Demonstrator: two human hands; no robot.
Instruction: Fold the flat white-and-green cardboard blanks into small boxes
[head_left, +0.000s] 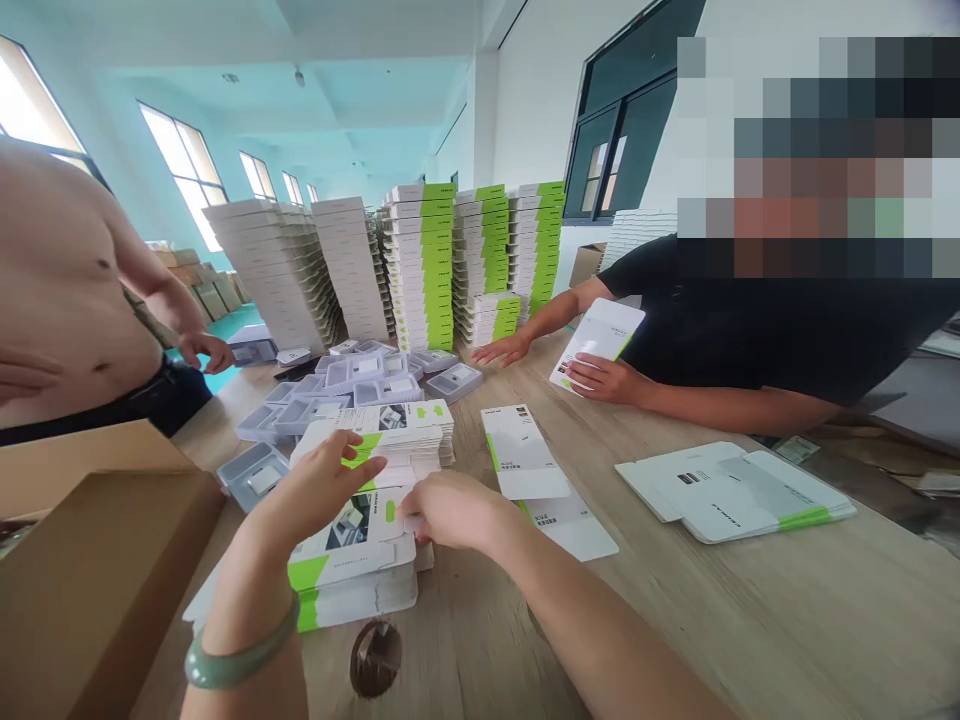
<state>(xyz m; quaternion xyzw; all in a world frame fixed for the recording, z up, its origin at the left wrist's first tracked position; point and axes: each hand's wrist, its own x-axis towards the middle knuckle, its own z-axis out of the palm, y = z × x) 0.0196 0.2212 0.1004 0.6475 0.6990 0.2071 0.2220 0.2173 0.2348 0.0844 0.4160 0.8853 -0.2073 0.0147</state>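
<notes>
A stack of white-and-green folded cartons (352, 575) lies in front of me, a printed picture on its top one. At that top carton's right edge, my right hand (461, 510) has its fingers closed on the cardboard end; the fingertips are partly hidden. My left hand (319, 485) is over the stack's left side with thumb and fingers apart, holding nothing. Just behind it is a second stack of the same cartons (420, 445). A green bangle (244, 660) circles my left wrist.
Clear plastic cases (367, 375) are heaped beyond the stacks. Tall piles of boxes (420, 265) stand at the back. Flat cartons (739, 495) lie at right; an open cardboard box (97, 590) is at left. A co-worker's hand (607, 378) holds a carton; another person stands left.
</notes>
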